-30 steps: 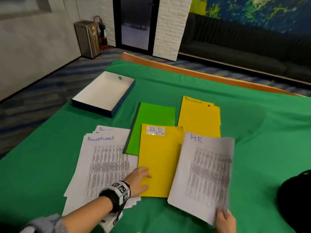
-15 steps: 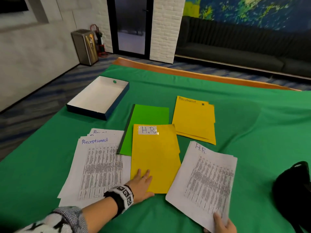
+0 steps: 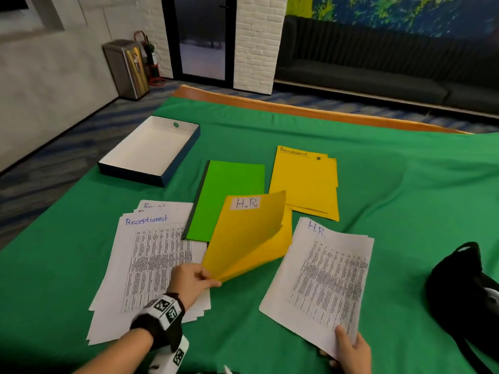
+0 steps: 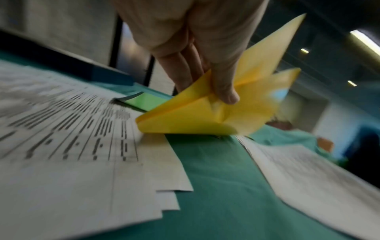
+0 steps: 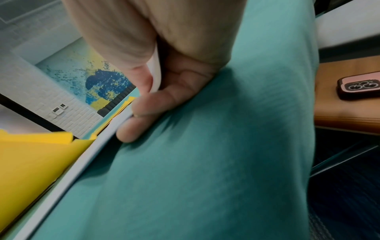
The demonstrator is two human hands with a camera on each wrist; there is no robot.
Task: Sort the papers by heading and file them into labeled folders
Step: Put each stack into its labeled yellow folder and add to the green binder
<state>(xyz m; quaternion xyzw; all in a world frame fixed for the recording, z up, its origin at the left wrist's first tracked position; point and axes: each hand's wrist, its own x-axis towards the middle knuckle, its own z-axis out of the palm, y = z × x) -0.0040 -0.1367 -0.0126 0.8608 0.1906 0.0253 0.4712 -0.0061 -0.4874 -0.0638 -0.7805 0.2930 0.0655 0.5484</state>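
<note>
The yellow folder labelled H.R. lies mid-table, its front cover lifted at the near corner. My left hand pinches that cover corner, thumb on top, fingers beneath the yellow folder. To its right lies a stack of papers headed H.R.; my right hand grips its near edge, thumb above and fingers under the paper stack. A stack headed Receptionist lies to the left. A yellow Receptionist folder and a green folder lie farther back.
An open white-lined box stands at the back left of the green cloth. A black bag sits at the right edge. A phone lies on a wooden surface beyond the cloth.
My left hand went from lying flat on the H.R. folder's near end to pinching its cover and lifting it open. The H.R. papers stayed in my right hand.
</note>
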